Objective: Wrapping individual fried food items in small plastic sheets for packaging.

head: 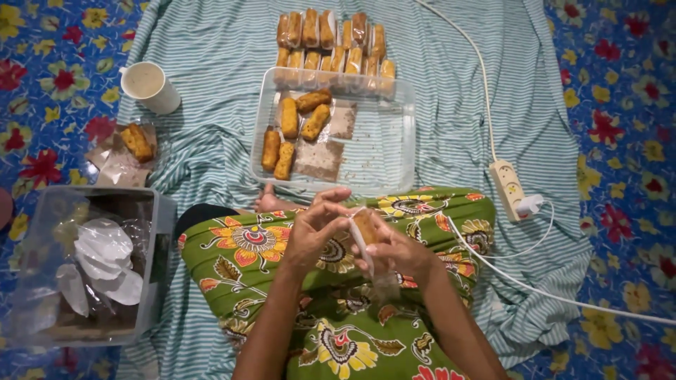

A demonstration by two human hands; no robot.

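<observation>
My left hand (pixel 315 226) and my right hand (pixel 394 248) meet over my lap, both gripping a fried golden roll in a clear plastic wrapper (pixel 365 229). The left fingers pinch the wrapper's top edge; the right hand cups the roll from below. Just beyond my hands lies a clear plastic tray (pixel 384 134) with several unwrapped fried rolls (pixel 290 118) on brown paper at its left side. Behind the tray, rows of wrapped rolls (pixel 331 43) lie on the striped cloth.
A white cup (pixel 149 86) stands at the far left, with one roll on paper (pixel 136 142) near it. A clear tub of plastic wrappers (pixel 84 262) sits at my left. A white power strip (pixel 508 187) with cables lies at the right. A green floral cloth (pixel 282 267) covers my lap.
</observation>
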